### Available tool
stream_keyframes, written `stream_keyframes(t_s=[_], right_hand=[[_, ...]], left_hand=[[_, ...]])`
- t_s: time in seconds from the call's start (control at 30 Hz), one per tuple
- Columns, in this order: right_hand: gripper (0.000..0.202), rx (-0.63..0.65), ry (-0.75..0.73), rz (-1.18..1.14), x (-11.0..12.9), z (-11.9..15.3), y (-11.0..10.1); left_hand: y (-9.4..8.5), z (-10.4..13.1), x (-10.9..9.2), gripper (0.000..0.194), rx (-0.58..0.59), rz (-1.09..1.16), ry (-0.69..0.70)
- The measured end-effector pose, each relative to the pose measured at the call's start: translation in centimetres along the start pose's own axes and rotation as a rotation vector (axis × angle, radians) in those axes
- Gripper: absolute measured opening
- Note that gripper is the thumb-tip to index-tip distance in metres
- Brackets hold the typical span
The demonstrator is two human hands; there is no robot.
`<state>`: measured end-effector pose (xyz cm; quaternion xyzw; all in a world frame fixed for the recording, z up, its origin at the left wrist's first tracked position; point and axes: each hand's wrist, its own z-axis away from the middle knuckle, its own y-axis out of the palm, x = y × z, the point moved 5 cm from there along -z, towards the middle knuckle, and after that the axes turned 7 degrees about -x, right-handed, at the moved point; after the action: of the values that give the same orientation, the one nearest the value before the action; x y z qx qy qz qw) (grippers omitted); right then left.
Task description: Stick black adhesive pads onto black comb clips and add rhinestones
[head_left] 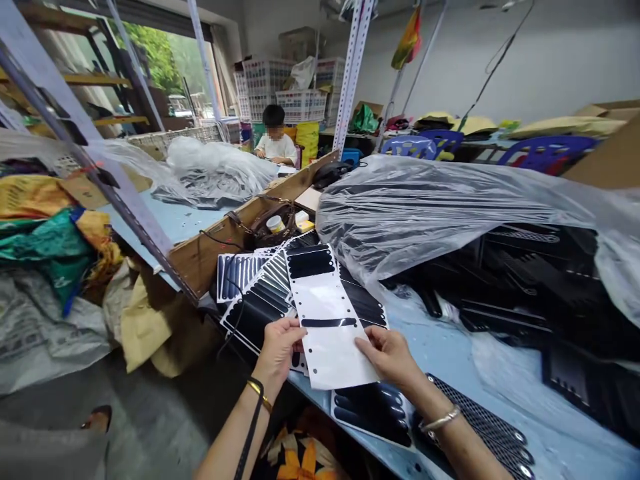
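A long white backing sheet (pixel 330 357) with black strip stickers is stretched between my hands. My left hand (pixel 280 347) pinches its left edge, and my right hand (pixel 385 353) pinches the right edge. Most of its lower part is bare white with small dark holes. One single black strip lies across its middle, and a block of black strips (pixel 311 261) covers its far end. Under and behind it spreads a pile of similar black sticker sheets (pixel 260 307). Another black sticker sheet (pixel 373 412) lies near the table's front edge, beside a black patterned piece (pixel 480 423) under my right forearm.
Clear plastic (pixel 450 200) covers a heap of black parts (pixel 525 287) on the right of the blue table (pixel 440 353). A wooden board (pixel 200 257) divides the tables. A person (pixel 275 140) sits behind. Sacks (pixel 45 267) stand at left.
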<state>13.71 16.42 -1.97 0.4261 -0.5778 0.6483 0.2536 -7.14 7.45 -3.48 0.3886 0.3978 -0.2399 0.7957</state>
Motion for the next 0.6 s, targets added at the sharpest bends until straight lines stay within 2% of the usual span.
stream_keyframes(t_s=[0.13,0.2,0.3,0.47,0.6], right_hand=[[0.032,-0.253,-0.096,0.17,0.0,1.3,-3.1],[0.034,-0.26,-0.12,0.173,0.4,1.7,-3.1],[0.039,-0.175,-0.196,0.14,1.4,2.0,-0.7],[0.053,-0.12,-0.256,0.088,2.3,1.6,3.9],[0.054,-0.078,-0.209,0.06,2.7,0.3,5.3]], left_hand=[[0.4,0.4,1.0,0.02,0.037,-0.027,-0.05],[0.9,0.6,1.2,0.02,0.037,-0.035,-0.072],[1.8,1.1,1.5,0.018,0.021,-0.051,-0.074],[3.5,1.5,2.4,0.01,-0.02,-0.129,-0.038],[4.2,1.4,2.6,0.01,-0.003,-0.157,-0.044]])
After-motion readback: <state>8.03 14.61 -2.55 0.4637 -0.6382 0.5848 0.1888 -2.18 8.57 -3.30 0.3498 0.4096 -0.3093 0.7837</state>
